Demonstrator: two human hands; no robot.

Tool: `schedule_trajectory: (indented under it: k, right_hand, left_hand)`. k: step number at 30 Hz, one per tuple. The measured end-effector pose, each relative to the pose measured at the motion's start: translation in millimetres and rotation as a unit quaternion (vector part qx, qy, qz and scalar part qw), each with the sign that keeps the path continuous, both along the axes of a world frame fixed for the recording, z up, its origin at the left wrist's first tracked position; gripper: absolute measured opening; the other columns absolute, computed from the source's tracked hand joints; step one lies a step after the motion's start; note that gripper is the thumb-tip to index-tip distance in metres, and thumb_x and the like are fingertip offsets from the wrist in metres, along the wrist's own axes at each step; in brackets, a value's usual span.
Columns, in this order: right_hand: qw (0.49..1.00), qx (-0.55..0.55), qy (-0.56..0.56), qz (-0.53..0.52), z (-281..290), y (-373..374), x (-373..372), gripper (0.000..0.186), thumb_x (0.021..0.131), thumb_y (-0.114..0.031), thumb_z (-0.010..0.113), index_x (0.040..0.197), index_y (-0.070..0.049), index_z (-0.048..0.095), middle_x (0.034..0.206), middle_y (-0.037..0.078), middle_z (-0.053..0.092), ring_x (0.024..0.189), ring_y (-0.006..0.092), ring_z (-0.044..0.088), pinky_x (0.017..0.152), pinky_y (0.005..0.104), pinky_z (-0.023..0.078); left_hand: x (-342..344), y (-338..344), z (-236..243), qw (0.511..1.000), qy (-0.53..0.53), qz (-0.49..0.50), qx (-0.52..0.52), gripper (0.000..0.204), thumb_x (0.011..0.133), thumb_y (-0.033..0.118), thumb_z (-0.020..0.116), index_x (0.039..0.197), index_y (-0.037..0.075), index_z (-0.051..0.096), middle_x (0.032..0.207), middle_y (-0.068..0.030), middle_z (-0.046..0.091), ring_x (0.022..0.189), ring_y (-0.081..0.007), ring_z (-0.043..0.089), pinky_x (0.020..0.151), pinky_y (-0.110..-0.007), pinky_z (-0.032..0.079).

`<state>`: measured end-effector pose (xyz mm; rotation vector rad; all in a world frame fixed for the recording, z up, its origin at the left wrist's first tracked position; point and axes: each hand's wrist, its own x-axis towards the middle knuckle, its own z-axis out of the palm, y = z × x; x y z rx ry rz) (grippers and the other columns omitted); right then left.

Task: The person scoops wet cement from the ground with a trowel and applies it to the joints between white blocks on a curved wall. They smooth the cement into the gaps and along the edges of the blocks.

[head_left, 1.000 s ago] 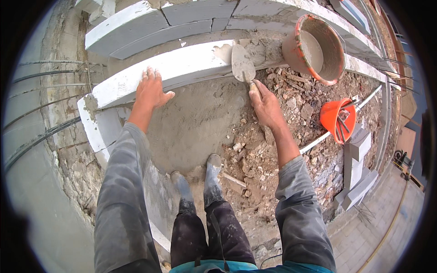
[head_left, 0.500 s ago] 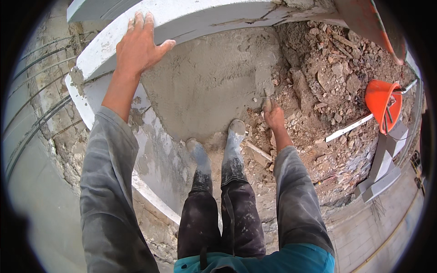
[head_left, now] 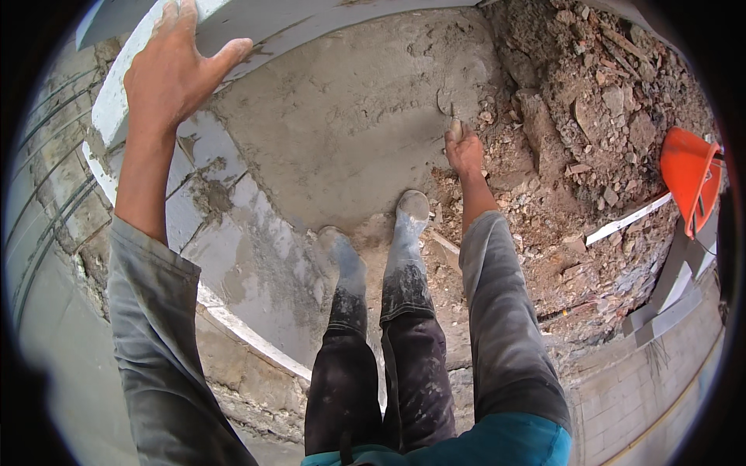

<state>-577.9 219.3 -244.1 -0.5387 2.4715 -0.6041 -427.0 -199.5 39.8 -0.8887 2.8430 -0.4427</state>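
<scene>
My left hand [head_left: 175, 81] rests with spread fingers on the top edge of a white block [head_left: 110, 105] at the upper left. My right hand [head_left: 466, 154] grips the handle of a trowel [head_left: 455, 120], whose mortar-coated blade lies on wet grey mortar [head_left: 342, 116] spread on the ground below the block course. The mortar borders broken rubble and soil. Below it, my boots [head_left: 412, 213] stand side by side at its near edge.
Rubble [head_left: 590, 109] fills the right side, with an orange bucket [head_left: 682, 163] holding tools, a white strip [head_left: 625, 219] and grey blocks [head_left: 660, 314]. A mortar-smeared block wall [head_left: 264, 264] runs down the left, beside steel rebar [head_left: 50, 171] and concrete.
My right hand has brought the trowel down from the block top onto the ground mortar. The view has shifted, and the mortar bucket has left it. My left hand stays on the block.
</scene>
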Motion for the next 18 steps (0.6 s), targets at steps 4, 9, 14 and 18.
schedule_trajectory:
  k: [4, 9, 14, 18]
  right_hand:
    - [0.998, -0.057, 0.004, -0.032, -26, 9, 5, 0.047, 0.09, -0.03, 0.066, 0.121, 0.006, 0.061, 0.088, 0.016, 0.07, 0.076, 0.0264, 0.068, 0.07, 0.0362, 0.054]
    - [0.916, -0.173, -0.313, -0.183, 31, -17, -14, 0.04, 0.091, -0.02, 0.069, 0.123, 0.002, 0.063, 0.077, 0.008, 0.067, 0.059, 0.014, 0.059, 0.055, 0.0294, 0.049]
    - [0.918, -0.223, -0.293, -0.147, 152, -19, -17, 0.055, 0.09, -0.017, 0.072, 0.138, 0.004, 0.054, 0.092, 0.001, 0.064, 0.067, 0.0042, 0.053, 0.058, 0.0215, 0.046]
    - [0.973, -0.212, -0.062, 0.071, 280, -38, -61, 0.048, 0.088, -0.015, 0.071, 0.132, 0.002, 0.059, 0.114, 0.015, 0.069, 0.102, 0.0199, 0.066, 0.091, 0.0346, 0.051]
  left_hand:
    - [-10, 2, 1, 1.0, -0.008, 0.003, 0.019, 0.092, 0.082, 0.064, 0.064, 0.146, 0.001, 0.045, 0.148, -0.0221, 0.047, 0.131, -0.0368, 0.052, 0.104, -0.042, 0.046]
    - [0, -1, 5, 1.0, -0.011, 0.001, 0.017, 0.092, 0.081, 0.061, 0.067, 0.147, 0.0, 0.043, 0.149, -0.0246, 0.045, 0.133, -0.0368, 0.05, 0.105, -0.043, 0.046]
    - [-20, 7, 21, 0.992, -0.071, 0.063, 0.088, 0.097, 0.078, 0.055, 0.071, 0.151, 0.001, 0.036, 0.155, -0.026, 0.035, 0.141, -0.0386, 0.039, 0.106, -0.045, 0.046]
    - [-23, 7, 36, 0.97, -0.111, 0.122, 0.179, 0.103, 0.073, 0.05, 0.076, 0.153, 0.001, 0.032, 0.157, -0.0277, 0.028, 0.145, -0.0401, 0.033, 0.107, -0.047, 0.045]
